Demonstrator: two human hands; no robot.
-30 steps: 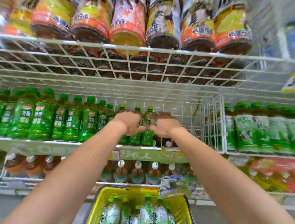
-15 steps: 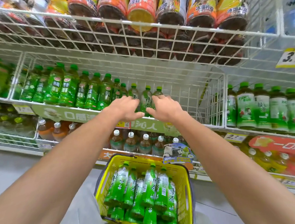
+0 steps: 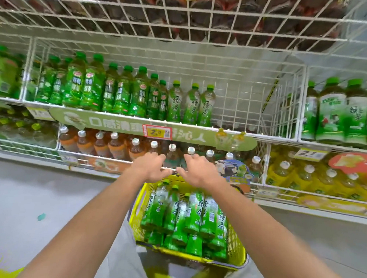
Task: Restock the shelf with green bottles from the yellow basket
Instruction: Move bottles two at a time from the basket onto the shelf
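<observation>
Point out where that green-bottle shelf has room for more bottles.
Bare shelf runs from the three pale-capped green tea bottles right to the wire divider. Left of them, dark-capped bottles stand packed; no gap there.

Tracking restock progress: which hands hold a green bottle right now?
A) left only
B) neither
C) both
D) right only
B: the left hand and right hand are both open and empty, while the green bottles lie in the yellow basket.
</observation>
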